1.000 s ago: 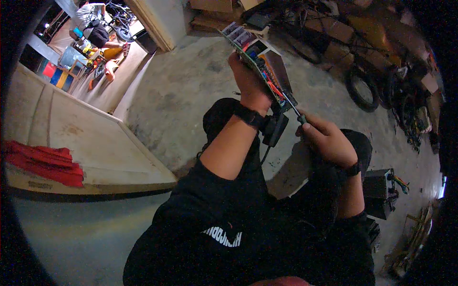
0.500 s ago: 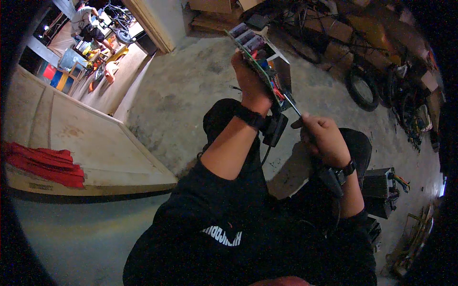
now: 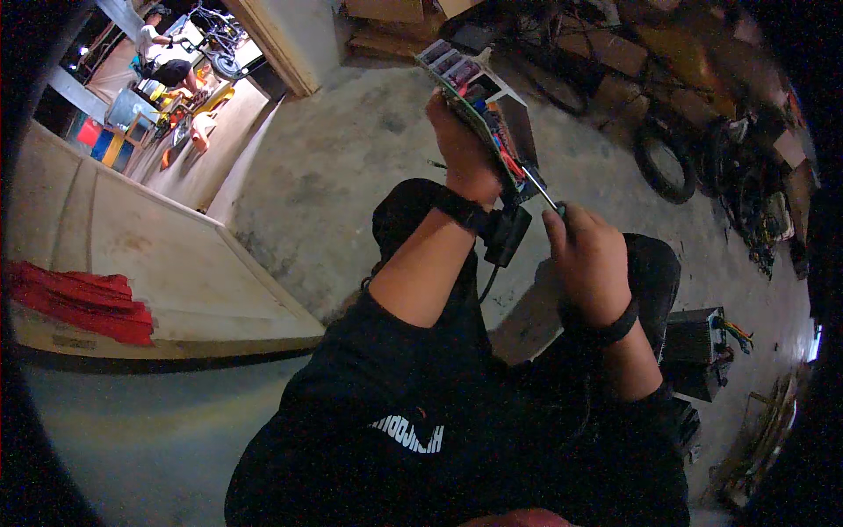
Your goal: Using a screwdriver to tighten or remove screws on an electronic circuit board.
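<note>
My left hand (image 3: 458, 145) grips a long circuit board (image 3: 481, 110) set in a grey metal housing, with coloured wires on it, held up at an angle over my knees. A black connector block (image 3: 507, 234) hangs from its lower end on a cable. My right hand (image 3: 587, 255) is closed around a screwdriver (image 3: 542, 193) whose thin metal shaft points up at the board's lower end. Both wrists wear black bands. I am seated in dark clothes above a concrete floor (image 3: 351, 167).
A red cloth (image 3: 79, 299) lies on a pale wooden bench (image 3: 158, 263) at my left. A black finned box with wires (image 3: 698, 347) stands at my right. Tyres (image 3: 665, 162), cardboard boxes and clutter line the far side. A person works beyond the doorway (image 3: 162, 44) at the upper left.
My left hand has tilted and lifted the board slightly. My right hand has shifted the screwdriver a little lower along the board's end.
</note>
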A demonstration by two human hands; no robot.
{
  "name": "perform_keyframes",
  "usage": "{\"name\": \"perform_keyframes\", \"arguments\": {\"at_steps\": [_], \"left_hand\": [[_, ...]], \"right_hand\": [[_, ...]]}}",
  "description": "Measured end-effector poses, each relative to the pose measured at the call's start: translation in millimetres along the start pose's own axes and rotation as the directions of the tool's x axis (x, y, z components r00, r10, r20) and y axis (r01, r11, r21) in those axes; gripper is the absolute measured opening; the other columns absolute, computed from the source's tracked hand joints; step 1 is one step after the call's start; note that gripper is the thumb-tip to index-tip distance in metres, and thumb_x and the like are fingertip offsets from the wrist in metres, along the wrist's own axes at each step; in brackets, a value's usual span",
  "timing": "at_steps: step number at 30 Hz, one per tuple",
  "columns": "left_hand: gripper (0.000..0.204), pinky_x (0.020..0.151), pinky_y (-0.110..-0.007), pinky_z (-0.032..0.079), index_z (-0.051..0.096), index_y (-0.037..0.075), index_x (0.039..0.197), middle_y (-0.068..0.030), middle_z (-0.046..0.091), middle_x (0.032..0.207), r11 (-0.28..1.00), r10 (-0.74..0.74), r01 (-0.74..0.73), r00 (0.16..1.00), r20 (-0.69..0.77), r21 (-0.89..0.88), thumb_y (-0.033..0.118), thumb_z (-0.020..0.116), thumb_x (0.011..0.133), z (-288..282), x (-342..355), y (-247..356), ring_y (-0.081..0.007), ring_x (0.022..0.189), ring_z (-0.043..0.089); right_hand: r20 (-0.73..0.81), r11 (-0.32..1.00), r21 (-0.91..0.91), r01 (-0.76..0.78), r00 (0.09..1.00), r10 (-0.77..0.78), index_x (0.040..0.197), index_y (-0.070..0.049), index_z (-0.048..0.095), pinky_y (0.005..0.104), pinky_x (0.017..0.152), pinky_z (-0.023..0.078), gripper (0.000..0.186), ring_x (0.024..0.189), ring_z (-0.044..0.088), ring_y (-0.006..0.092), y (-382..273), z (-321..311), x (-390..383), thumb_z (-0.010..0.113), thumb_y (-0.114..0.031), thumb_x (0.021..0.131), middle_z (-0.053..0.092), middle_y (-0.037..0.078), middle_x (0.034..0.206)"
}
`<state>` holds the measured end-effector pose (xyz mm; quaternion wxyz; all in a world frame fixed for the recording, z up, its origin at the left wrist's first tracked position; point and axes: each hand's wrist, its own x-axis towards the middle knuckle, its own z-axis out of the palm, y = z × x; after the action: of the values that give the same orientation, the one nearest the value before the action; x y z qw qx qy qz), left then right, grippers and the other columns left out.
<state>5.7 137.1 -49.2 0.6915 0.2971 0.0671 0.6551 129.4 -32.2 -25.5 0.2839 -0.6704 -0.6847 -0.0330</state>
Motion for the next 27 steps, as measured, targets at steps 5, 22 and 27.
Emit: {"name": "perform_keyframes", "arguments": {"at_steps": [5,22,27], "left_hand": [[0.041,0.061,-0.026,0.048,0.056,0.016,0.087,0.0006,0.058,0.074,0.998,0.058,-0.055,0.995,-0.082,0.042,0.049,0.033,0.094,12.8,0.9,2.2,-0.0121,0.067,0.058],[0.042,0.063,-0.024,0.047,0.055,0.016,0.092,0.0006,0.057,0.081,0.994,-0.091,0.087,0.993,-0.068,-0.061,0.051,0.033,0.095,1.1,-0.4,0.1,-0.0106,0.069,0.056],[0.043,0.061,-0.024,0.046,0.055,0.017,0.086,0.0003,0.057,0.075,0.985,-0.134,0.131,0.991,-0.017,-0.110,0.053,0.033,0.093,3.5,-3.5,7.0,-0.0107,0.068,0.056]], "right_hand": [[0.314,0.869,0.454,-0.196,0.948,0.049,0.105,-0.001,0.060,0.0316,0.061,0.049,0.028,0.060,0.061,0.0242,23.2,-3.5,-0.7,0.054,-0.026,0.094,0.060,0.013,0.072],[0.084,0.967,0.247,0.062,0.993,-0.086,0.100,-0.008,0.062,0.0316,0.042,0.042,0.019,0.046,0.055,0.0208,20.7,4.7,-0.7,0.057,-0.024,0.091,0.062,0.007,0.069],[-0.097,0.980,-0.131,0.147,0.982,-0.160,0.108,-0.008,0.064,0.0342,0.046,0.045,0.027,0.053,0.058,0.0250,-4.9,-3.5,-6.3,0.067,-0.018,0.084,0.060,0.010,0.068]]}}
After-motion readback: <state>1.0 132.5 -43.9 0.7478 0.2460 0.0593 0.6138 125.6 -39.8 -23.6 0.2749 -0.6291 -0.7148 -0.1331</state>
